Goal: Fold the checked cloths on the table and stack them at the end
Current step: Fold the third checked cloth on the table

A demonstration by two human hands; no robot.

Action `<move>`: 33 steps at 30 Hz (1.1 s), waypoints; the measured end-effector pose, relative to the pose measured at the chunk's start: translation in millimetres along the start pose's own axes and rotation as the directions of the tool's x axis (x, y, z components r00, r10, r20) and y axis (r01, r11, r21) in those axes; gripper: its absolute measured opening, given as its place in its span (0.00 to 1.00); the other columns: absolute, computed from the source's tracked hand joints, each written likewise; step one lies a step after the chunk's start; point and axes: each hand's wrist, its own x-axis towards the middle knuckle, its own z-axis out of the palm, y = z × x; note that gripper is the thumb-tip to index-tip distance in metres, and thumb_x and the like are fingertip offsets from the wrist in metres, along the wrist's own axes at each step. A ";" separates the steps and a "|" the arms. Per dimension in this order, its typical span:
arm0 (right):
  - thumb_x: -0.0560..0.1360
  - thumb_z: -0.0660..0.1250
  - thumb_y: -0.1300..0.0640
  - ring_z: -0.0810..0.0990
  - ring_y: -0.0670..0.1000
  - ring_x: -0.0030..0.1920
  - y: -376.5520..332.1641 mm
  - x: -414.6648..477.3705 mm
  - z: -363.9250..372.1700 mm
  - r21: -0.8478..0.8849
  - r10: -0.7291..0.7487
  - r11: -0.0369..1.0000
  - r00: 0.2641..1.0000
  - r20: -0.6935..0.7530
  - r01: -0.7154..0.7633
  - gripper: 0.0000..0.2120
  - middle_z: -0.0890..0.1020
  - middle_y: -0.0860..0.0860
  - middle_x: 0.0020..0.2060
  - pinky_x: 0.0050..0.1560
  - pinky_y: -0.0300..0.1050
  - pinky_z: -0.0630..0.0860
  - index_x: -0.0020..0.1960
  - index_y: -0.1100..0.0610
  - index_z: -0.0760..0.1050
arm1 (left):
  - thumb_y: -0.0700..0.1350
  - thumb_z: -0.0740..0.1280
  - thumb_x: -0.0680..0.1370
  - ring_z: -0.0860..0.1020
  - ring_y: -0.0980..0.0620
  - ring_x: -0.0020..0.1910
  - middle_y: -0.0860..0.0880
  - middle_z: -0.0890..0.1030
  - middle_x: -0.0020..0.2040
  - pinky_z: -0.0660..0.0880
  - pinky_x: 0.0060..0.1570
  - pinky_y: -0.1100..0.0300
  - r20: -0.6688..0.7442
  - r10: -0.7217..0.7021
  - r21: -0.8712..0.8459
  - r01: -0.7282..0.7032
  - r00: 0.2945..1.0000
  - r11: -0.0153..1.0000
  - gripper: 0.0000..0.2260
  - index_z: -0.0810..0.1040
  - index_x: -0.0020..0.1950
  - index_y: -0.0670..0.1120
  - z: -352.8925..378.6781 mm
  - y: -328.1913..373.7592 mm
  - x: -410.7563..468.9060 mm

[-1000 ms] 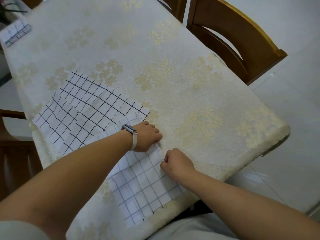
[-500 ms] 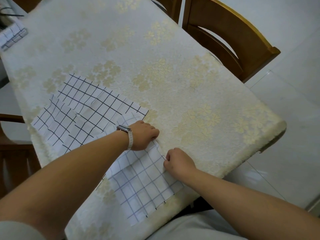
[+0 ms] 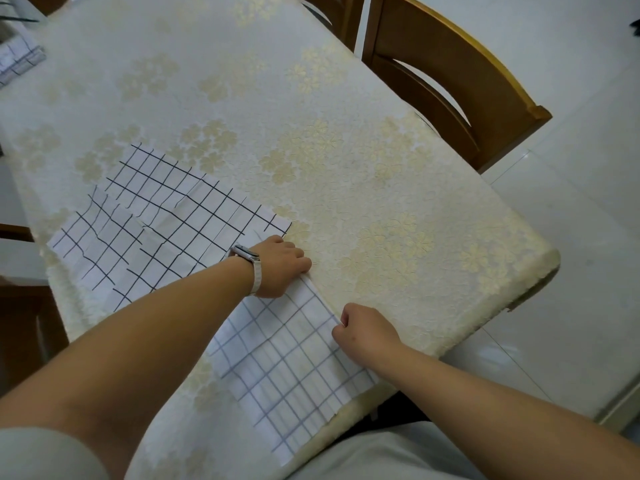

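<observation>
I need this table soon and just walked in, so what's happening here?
A person is working on a checked cloth spread at the near edge of the table. Both hands pinch its right edge: the left hand farther up, the right hand nearer. A dark-lined checked piece lies flat beyond. More folded checked cloth sits at the far left corner.

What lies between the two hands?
In the head view, only the edge of the near cloth runs from the left hand to the right hand.

room: table open past the spread cloth (toward far end) | obstacle: chair beside right edge
</observation>
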 end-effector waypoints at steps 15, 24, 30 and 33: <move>0.75 0.61 0.58 0.71 0.50 0.39 32.1 -7.2 -17.0 -0.111 -0.011 0.994 1.000 0.015 0.013 0.03 0.71 0.46 0.37 0.31 0.41 0.63 0.45 0.53 0.67 | 0.39 0.62 0.74 0.72 0.49 0.50 0.50 0.74 0.52 0.68 0.55 0.54 0.008 -0.167 0.102 0.165 0.986 0.981 0.15 0.72 0.60 0.50 -14.1 -21.6 11.8; 0.74 0.61 0.59 0.72 0.51 0.41 40.4 -9.0 -23.5 -0.115 0.006 0.993 1.000 0.031 -0.002 0.02 0.71 0.47 0.37 0.34 0.43 0.65 0.44 0.55 0.68 | 0.38 0.61 0.75 0.73 0.47 0.52 0.47 0.75 0.54 0.67 0.52 0.53 -0.066 -0.363 0.046 0.366 0.930 0.929 0.13 0.71 0.58 0.48 -28.0 -23.8 28.3; 0.74 0.61 0.60 0.72 0.51 0.41 39.6 -6.7 -24.8 -0.122 0.025 0.992 0.998 0.050 -0.019 0.09 0.70 0.47 0.37 0.32 0.41 0.63 0.38 0.52 0.63 | 0.42 0.57 0.80 0.71 0.46 0.45 0.46 0.75 0.48 0.67 0.46 0.52 -0.113 -0.472 -0.062 0.468 0.874 0.881 0.05 0.72 0.52 0.46 -33.2 -26.7 38.1; 0.74 0.61 0.59 0.72 0.51 0.41 40.6 -6.2 -24.7 -0.130 0.021 0.991 0.998 0.055 -0.014 0.10 0.70 0.47 0.37 0.32 0.41 0.62 0.37 0.52 0.62 | 0.42 0.56 0.80 0.72 0.45 0.47 0.46 0.75 0.49 0.67 0.47 0.51 -0.094 -0.493 -0.086 0.486 0.865 0.870 0.07 0.73 0.52 0.46 -34.2 -23.5 40.3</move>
